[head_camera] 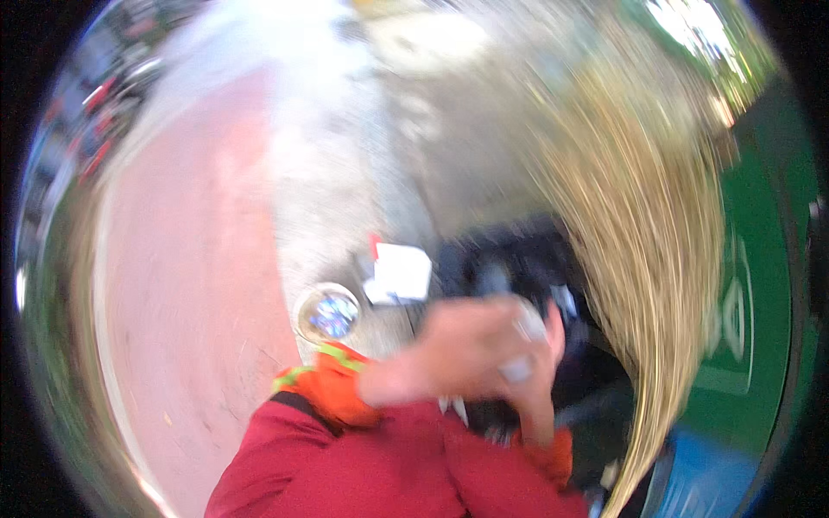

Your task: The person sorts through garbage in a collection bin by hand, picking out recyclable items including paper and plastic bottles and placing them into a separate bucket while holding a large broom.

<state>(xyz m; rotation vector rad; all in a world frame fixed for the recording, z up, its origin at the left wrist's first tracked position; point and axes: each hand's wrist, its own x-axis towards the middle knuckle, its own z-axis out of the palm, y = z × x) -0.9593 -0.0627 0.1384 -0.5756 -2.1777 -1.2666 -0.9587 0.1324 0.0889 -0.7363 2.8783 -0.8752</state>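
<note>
My left hand [469,346] and my right hand [547,372] are together in front of my body, the left one lying over the right. Between them is a whitish, partly see-through object [532,322], blurred and mostly covered by the fingers. Another pale patch shows lower between the hands; I cannot tell whether it belongs to the same object. Beneath and beyond the hands is a dark bag-like opening [505,249] with some pale items in it. Both forearms wear orange cuffs [343,388], the left with yellow-green bands.
Left of my hands stands a pale bucket [299,311] with shiny bluish contents. Near it is a white boxy item [403,272] with a red part. On the right, straw-like bristles [660,259] run alongside a green bin [745,324]. A blue surface [706,476] is below; reddish paving [194,259] lies left.
</note>
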